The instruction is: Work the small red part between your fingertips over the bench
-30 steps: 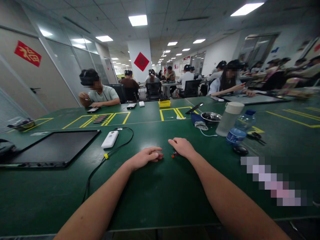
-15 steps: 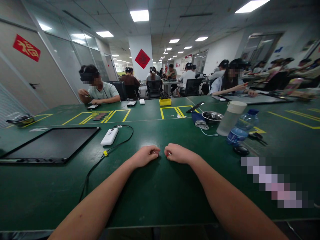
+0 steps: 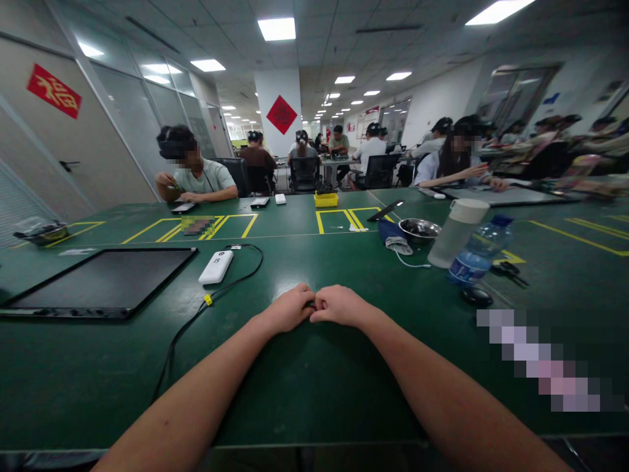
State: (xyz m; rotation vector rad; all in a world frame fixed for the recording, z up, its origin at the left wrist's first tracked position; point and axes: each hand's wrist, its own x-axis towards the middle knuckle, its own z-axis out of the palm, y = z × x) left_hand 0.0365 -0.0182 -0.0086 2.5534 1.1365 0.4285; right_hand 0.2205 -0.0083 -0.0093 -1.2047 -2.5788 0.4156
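My left hand (image 3: 289, 308) and my right hand (image 3: 341, 305) meet at the fingertips just above the green table (image 3: 314, 387). Both are closed, with the fingers curled inward. Whatever sits between the fingers is hidden by the knuckles, and I cannot make it out. To the left of my left hand lies a white power bank (image 3: 216, 267) marked 15, with a black cable (image 3: 189, 321) that carries a yellow tag.
A black-framed panel (image 3: 105, 282) lies at left. On the right are a metal bowl (image 3: 419, 229), a frosted bottle (image 3: 457, 233), a plastic water bottle (image 3: 479, 252) and a black mouse (image 3: 476, 296). A yellow box (image 3: 326, 199) stands farther back. Other people sit across the table.
My hands have come together from a small gap, and their fingertips now meet. Tiny shiny bits seen at the fingers of each hand before are now hidden.
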